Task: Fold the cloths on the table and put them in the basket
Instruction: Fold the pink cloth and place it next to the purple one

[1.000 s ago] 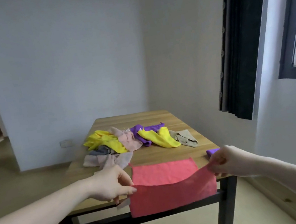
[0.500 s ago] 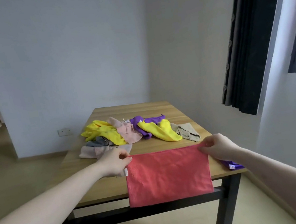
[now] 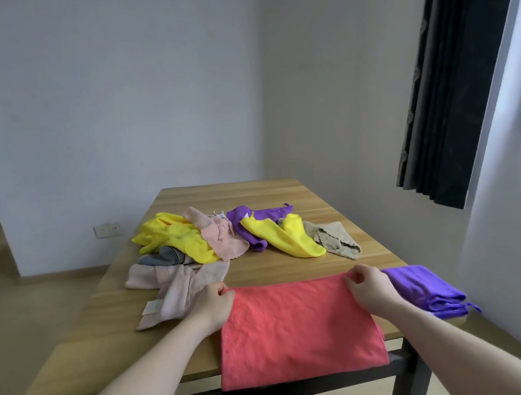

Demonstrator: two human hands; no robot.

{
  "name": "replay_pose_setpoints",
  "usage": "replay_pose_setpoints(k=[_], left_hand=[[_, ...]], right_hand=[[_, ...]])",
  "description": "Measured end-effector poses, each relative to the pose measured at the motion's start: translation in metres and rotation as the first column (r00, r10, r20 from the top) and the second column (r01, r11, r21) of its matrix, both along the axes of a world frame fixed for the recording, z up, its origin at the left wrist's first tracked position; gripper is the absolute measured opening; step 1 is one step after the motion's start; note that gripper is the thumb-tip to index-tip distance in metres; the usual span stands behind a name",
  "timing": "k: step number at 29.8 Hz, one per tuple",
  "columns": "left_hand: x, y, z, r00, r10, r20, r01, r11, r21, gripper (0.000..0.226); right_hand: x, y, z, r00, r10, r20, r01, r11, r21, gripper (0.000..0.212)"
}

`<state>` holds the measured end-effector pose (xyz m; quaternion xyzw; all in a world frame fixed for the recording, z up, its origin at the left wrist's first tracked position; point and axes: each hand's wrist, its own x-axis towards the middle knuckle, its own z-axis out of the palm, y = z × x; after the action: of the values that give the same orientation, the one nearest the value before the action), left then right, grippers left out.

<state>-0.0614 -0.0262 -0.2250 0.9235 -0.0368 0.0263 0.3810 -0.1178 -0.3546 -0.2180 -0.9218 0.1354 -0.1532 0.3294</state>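
A coral-red cloth (image 3: 297, 330) lies folded over on the near part of the wooden table (image 3: 89, 351), its near edge hanging over the table's front. My left hand (image 3: 213, 307) pinches its far left corner and my right hand (image 3: 369, 287) pinches its far right corner, both pressed down at the fold's far edge. A folded purple cloth (image 3: 425, 289) rests just right of my right hand. Farther back lies a loose pile: yellow cloths (image 3: 174, 240), a pink cloth (image 3: 221, 240), a purple cloth (image 3: 256, 221), a beige cloth (image 3: 335, 240). No basket is in view.
A pale pink cloth (image 3: 178, 290) and a grey cloth (image 3: 163, 257) lie left of the red one, near my left hand. A dark curtain (image 3: 456, 66) hangs at the right by a window. White walls stand behind the table; a doorway opens at the far left.
Both hands carried the red cloth's near edge up and away, laying it over the far edge, so the cloth is doubled. The view tilted down and closer.
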Motion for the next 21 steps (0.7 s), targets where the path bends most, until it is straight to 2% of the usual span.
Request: replay_pose_setpoints(k=[4,10,16,21], left_hand=[[0.002,-0.007,-0.008,0.999,0.046,0.019,-0.047,0.998,0.033,0.03],[0.008,-0.008,-0.032,0.987,0.084,0.139,-0.085,0.996,0.004,0.033],[0.015,-0.009,-0.037,0.969,0.084,0.231,-0.1,0.993,0.061,0.031],[0.015,-0.007,-0.041,0.962,0.089,0.259,-0.102,0.994,0.038,0.026]], right_hand=[[0.01,-0.002,-0.016,0.999,-0.029,0.013,0.029,0.999,-0.017,0.009],[0.013,-0.005,-0.031,0.996,-0.069,0.064,0.071,0.997,-0.026,0.007],[0.013,-0.01,-0.035,0.982,-0.116,0.149,0.108,0.992,0.059,0.008],[0.013,-0.01,-0.041,0.964,-0.135,0.231,0.106,0.986,0.132,0.01]])
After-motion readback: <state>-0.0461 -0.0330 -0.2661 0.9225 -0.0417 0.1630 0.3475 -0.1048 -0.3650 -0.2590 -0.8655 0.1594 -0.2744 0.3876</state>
